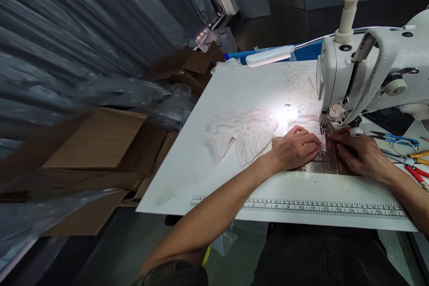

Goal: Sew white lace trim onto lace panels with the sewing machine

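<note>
A white sewing machine (362,71) stands on the right of the table, with pale lace fabric (303,120) under its needle area. My left hand (298,147) rests bent over this lace, fingers together, holding it down just left of the presser foot (322,128). From the right, my right hand (360,152) reaches to the foot, its index finger beside the lace edge and its thumb apart below. Nothing shows in its grip. Left of my hands lies another lace piece (243,134). A pale fabric rose (336,111) sits on the machine head.
A lamp (270,56) shines on the lace. Blue-handled scissors (400,139), orange-handled scissors (410,158) and a red-handled tool (417,176) lie at the right. A printed ruler (301,207) runs along the front edge. Cardboard boxes (95,138) stand left of the table.
</note>
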The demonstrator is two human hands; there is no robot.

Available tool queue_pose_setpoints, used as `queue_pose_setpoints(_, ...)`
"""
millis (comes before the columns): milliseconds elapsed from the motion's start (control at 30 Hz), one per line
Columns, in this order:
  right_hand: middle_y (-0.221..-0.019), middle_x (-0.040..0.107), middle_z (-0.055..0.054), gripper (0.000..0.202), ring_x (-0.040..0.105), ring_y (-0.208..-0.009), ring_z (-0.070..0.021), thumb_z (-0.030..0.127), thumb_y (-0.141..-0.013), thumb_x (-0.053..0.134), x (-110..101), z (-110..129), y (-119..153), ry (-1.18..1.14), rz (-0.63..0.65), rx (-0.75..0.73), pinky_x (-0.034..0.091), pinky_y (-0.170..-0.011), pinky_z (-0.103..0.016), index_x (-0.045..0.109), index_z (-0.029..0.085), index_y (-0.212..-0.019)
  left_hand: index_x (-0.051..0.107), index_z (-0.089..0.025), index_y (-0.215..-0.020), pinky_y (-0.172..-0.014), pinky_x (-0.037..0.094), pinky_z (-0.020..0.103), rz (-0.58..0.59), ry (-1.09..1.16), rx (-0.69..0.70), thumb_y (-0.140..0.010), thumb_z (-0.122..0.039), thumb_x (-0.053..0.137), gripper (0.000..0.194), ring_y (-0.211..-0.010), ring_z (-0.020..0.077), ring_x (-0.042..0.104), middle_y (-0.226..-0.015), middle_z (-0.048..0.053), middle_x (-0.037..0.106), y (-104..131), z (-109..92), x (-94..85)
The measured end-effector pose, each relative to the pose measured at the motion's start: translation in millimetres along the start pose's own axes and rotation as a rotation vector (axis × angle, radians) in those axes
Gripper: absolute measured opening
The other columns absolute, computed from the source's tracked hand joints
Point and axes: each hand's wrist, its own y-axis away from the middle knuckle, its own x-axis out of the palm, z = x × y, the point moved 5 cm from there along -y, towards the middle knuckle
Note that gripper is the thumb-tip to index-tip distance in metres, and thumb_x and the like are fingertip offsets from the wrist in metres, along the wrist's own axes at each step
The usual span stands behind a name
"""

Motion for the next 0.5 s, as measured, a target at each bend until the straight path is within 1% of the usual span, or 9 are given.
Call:
queue_pose_setpoints(33, -0.095, 0.062, -0.012, 0.041, 0.063, -0.073, -0.02, 0.032, -0.102, 0.041, 1.3, -1.2, 0.4, 0.026, -0.005, 0.0, 0.056, -0.066, -0.036, 0.067, 0.02, -0.131, 0.065, -0.019, -0.086, -0.08, 0.047, 0.032, -0.004, -0.003, 0.0, -0.104, -0.021, 0.048, 0.025, -0.078, 0.0117, 0.064, -0.093, 0.0, 0.076, 0.3, -0.2, 0.2)
queue_pose_setpoints(133, -0.106, 0.061, -0.015, 0.039, 0.065, -0.092, -0.0245, 0.032, -0.102, 0.042, 6.0, 1.4, 1.0, 0.065, 0.012, -0.08, 0.058, -0.078, -0.04, 0.068, 0.02, -0.128, 0.065, -0.018, -0.086, -0.079, 0.048, 0.031, -0.034, -0.018, 0.015, -0.103, -0.02, 0.048, 0.024, -0.078, 0.0122, 0.063, -0.093, 0.001, 0.075, 1.3, -1.9, 0.0)
queue_pose_setpoints(200, -0.111, 0.059, -0.015, 0.038, 0.064, -0.099, -0.0262, 0.032, -0.102, 0.043, 7.4, 2.6, 1.1, 0.069, 0.009, -0.101, 0.059, -0.082, -0.043, 0.069, 0.021, -0.126, 0.065, -0.016, -0.087, -0.078, 0.049, 0.03, -0.054, -0.02, 0.022, -0.104, -0.02, 0.047, 0.024, -0.079, 0.0123, 0.063, -0.093, 0.003, 0.073, 2.0, -2.7, -0.4)
queue_pose_setpoints(333, -0.109, 0.058, -0.015, 0.039, 0.063, -0.097, -0.0266, 0.035, -0.102, 0.042, 8.7, 1.7, 1.8, 0.072, 0.0, -0.092, 0.06, -0.081, -0.045, 0.069, 0.022, -0.126, 0.065, -0.015, -0.09, -0.078, 0.051, 0.029, -0.042, -0.019, 0.025, -0.104, -0.02, 0.046, 0.024, -0.079, 0.0122, 0.063, -0.094, 0.004, 0.072, 2.4, -3.2, 0.0)
queue_pose_setpoints(500, -0.108, 0.058, -0.015, 0.039, 0.064, -0.095, -0.0261, 0.035, -0.102, 0.041, 10.2, 0.0, 2.9, 0.076, 0.003, -0.089, 0.06, -0.082, -0.046, 0.07, 0.022, -0.125, 0.066, -0.016, -0.086, -0.074, 0.052, 0.029, -0.063, -0.082, 0.066, -0.104, -0.018, 0.046, 0.027, -0.077, 0.0119, 0.063, -0.09, 0.004, 0.071, 1.6, -6.2, -2.2)
